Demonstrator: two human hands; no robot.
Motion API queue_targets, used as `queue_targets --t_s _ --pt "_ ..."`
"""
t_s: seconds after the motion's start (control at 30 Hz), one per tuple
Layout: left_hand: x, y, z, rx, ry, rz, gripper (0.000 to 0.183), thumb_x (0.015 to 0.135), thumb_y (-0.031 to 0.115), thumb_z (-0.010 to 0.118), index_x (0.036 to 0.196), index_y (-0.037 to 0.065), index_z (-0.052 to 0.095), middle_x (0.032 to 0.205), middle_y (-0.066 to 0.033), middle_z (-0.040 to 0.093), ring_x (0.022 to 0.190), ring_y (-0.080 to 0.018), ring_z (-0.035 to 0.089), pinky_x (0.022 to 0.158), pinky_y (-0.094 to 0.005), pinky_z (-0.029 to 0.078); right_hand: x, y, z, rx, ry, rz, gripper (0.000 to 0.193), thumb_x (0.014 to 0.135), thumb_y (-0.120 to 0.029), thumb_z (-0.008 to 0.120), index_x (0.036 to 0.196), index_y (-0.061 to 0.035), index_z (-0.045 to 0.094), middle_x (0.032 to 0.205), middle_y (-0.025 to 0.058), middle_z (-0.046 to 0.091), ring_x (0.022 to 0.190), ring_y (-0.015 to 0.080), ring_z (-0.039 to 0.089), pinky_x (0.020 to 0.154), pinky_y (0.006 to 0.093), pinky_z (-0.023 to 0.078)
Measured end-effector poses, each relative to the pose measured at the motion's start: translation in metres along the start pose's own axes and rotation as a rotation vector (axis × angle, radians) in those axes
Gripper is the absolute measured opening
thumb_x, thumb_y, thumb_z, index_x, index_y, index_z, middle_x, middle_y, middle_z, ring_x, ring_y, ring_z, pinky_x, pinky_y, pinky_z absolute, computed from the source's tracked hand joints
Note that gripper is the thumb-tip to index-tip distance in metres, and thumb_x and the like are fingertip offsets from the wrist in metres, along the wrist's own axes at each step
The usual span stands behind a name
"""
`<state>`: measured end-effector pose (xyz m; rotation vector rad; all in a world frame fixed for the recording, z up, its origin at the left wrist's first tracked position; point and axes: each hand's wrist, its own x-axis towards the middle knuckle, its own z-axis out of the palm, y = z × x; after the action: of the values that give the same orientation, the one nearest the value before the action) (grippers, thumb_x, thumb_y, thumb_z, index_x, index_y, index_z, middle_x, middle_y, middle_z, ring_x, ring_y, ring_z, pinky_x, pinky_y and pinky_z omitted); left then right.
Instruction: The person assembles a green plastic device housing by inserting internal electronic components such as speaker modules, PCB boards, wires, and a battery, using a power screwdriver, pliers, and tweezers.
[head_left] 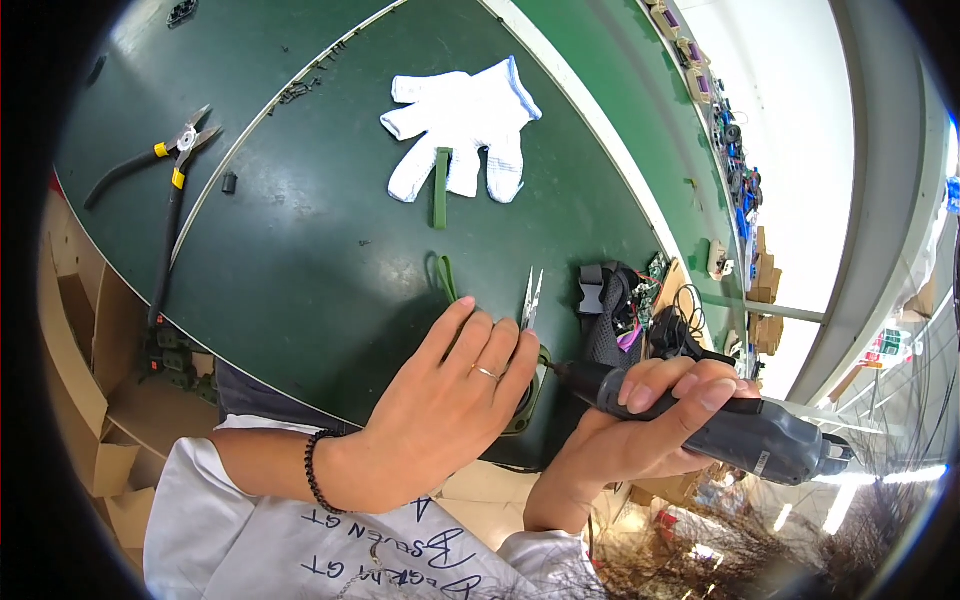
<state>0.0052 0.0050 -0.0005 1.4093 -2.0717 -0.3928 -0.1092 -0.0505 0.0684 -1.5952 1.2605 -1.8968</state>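
Bench (320, 270), dark green; clock directions read from the left hand unless noted.

- Left hand (430, 400): palm down, fingers together over the green-rimmed housing (520, 424); whether its grip pinches the housing or merely lies on it cannot be told.
- Housing: partly covered, under the outer fingers at 3 o'clock; visible edge runs roughly 1 to 7. Left hand nearer; from the right hand it lies at 9.
- Right hand (645, 428): grip wrapped around a dark electric screwdriver (765, 440), long axis between 9 and 10 (tip) and between 3 and 4 (tail). Tip at the housing's right edge; contact unclear.
- Tweezers (534, 298), silver: between 1 and 2, points toward 12, rear ends hidden.
- Green strap loop (446, 277): 12, at the fingertips.
- White knit glove (465, 120): 12, farther off; green strip (440, 195) overlapping it.
- Black-handled cutting pliers (187, 145): between 10 and 11.
- Black buckle (592, 292) on webbing: 2.
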Motion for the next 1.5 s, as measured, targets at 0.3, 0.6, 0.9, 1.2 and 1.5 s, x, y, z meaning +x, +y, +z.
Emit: queue_targets --t_s 0.3,0.6,0.9,1.2,1.5 --pt "-0.001 0.001 0.003 -0.012 -0.017 0.009 0.087 0.063 0.028 0.087 0.138 -0.002 0.055 0.128 -0.0160 0.057 0.124 -0.0316 0.053 0.119 -0.0520 0.036 0.007 -0.008 -0.001 0.024 0.011 -0.048 0.032 0.103 -0.026 0.069 0.116 -0.0123 0.044 0.082 0.0014 0.051 0.044 0.0089 0.046 0.038 0.0248 0.039" --pt "0.003 0.002 -0.009 -0.111 -0.119 -0.002 0.094 0.067 0.038 0.089 0.143 -0.002 0.051 0.134 -0.0159 0.053 0.128 -0.0331 0.051 0.120 -0.0528 0.035 0.017 -0.036 -0.005 0.104 0.103 -0.134 0.022 0.107 -0.024 0.063 0.114 -0.0083 0.049 0.089 0.0013 0.051 0.050 0.0051 0.043 0.040 0.0198 0.036" --pt "0.011 -0.014 -0.013 -0.155 0.222 0.132 0.027 0.080 0.021 0.082 0.102 0.015 0.068 0.118 -0.0030 0.061 0.120 -0.0294 0.057 0.111 -0.0545 0.043 0.018 -0.050 -0.020 0.339 0.132 -0.134 0.026 0.110 -0.029 0.057 0.121 -0.0080 0.046 0.095 0.0035 0.050 0.049 0.0059 0.041 0.039 0.0184 0.036" --pt "0.006 -0.094 -0.053 0.098 0.294 -0.251 0.021 0.085 0.013 0.080 0.105 0.007 0.075 0.106 -0.0064 0.065 0.100 -0.0315 0.058 0.089 -0.0429 0.046 0.046 -0.013 -0.061 0.150 0.222 -0.066 0.034 0.104 -0.009 0.062 0.136 0.0001 0.053 0.101 0.0064 0.062 0.071 0.0094 0.052 0.064 0.0245 0.043" --pt "-0.042 -0.032 -0.045 -0.254 0.042 -0.098 0.100 0.071 0.040 0.093 0.151 0.001 0.046 0.142 -0.0219 0.054 0.131 -0.0389 0.052 0.115 -0.0481 0.038 -0.013 0.028 -0.084 -0.076 -0.024 0.202 0.055 0.104 -0.012 0.060 0.153 0.0026 0.039 0.128 0.0168 0.063 0.105 0.0226 0.066 0.094 0.0350 0.054"
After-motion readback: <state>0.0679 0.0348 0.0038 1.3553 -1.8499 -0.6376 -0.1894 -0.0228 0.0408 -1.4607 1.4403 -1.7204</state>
